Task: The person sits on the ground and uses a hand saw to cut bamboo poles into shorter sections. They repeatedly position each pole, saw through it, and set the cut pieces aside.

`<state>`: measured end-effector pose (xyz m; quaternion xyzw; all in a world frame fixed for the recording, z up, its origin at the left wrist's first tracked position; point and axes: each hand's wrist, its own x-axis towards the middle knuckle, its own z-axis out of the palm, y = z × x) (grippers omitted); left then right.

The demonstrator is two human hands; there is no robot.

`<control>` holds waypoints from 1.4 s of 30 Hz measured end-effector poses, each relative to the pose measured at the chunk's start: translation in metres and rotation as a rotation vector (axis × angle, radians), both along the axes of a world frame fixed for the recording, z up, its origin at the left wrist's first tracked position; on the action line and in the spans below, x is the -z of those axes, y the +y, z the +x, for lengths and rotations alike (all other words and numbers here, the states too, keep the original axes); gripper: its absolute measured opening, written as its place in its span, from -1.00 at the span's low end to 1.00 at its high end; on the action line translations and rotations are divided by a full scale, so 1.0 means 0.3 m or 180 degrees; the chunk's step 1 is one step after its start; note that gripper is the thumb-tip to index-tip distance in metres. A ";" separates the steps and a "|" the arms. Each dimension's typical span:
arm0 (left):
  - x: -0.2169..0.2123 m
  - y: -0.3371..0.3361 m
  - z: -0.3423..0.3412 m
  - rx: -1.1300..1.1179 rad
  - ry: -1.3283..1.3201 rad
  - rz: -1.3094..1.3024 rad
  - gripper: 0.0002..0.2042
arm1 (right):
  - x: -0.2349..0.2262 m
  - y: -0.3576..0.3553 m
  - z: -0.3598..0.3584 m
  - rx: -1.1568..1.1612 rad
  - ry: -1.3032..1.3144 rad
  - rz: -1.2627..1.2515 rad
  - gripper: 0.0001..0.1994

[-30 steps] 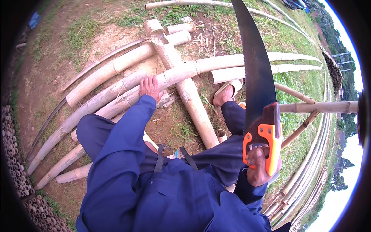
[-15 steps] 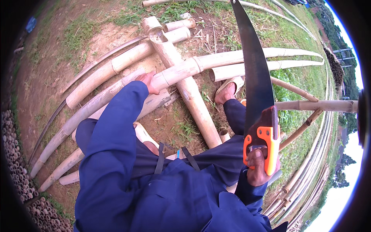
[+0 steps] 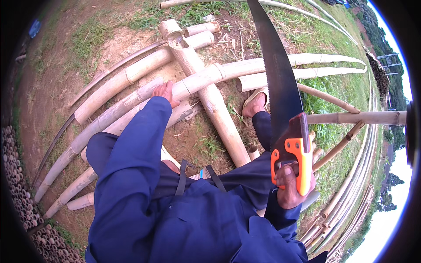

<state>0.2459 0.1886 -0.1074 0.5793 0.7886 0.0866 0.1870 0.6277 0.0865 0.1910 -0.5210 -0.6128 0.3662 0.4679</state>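
Observation:
A long, pale bamboo pole [image 3: 197, 83] curves across my lap side, lying over a thick bamboo support [image 3: 221, 120]. My left hand [image 3: 165, 93] is closed over this pole, left of where it crosses the support. On the right, my right hand [image 3: 289, 193] grips the orange and black handle of a hand saw [image 3: 280, 79]. The saw's curved, toothed blade points up and away from me, its teeth facing left. In the picture the blade passes in front of the pole; whether it touches is unclear, though it looks held above it.
Another bamboo length [image 3: 149, 65] lies beyond on the left, its end on the support. A cut bamboo tube [image 3: 252, 82] sits under the pole's right part. To the right stands a bamboo frame [image 3: 351, 118]. Stacked bamboo pieces [image 3: 22, 188] line the far left.
The saw and my right hand have shifted slightly left, and the blade leans further left. My left hand has stayed on the pole, its fingers moving only a little.

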 end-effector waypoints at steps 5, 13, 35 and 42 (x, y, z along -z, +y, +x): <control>-0.126 0.019 -0.036 0.0017 -0.0375 -0.0324 -0.18 | 0.025 -0.024 0.057 0.0260 -0.0101 0.0035 -0.85; 0.055 -0.085 0.088 -0.0031 0.0443 0.0692 -0.23 | 0.078 0.022 0.036 0.0187 0.0119 -0.0187 -0.78; -0.082 -0.065 0.008 0.0060 0.0076 0.0391 -0.22 | 0.083 0.061 0.006 0.0079 0.0016 -0.0657 -0.86; 0.080 -0.050 0.045 0.0031 0.0227 0.0558 -0.16 | 0.069 0.112 -0.035 -0.0076 0.0140 -0.0431 -0.89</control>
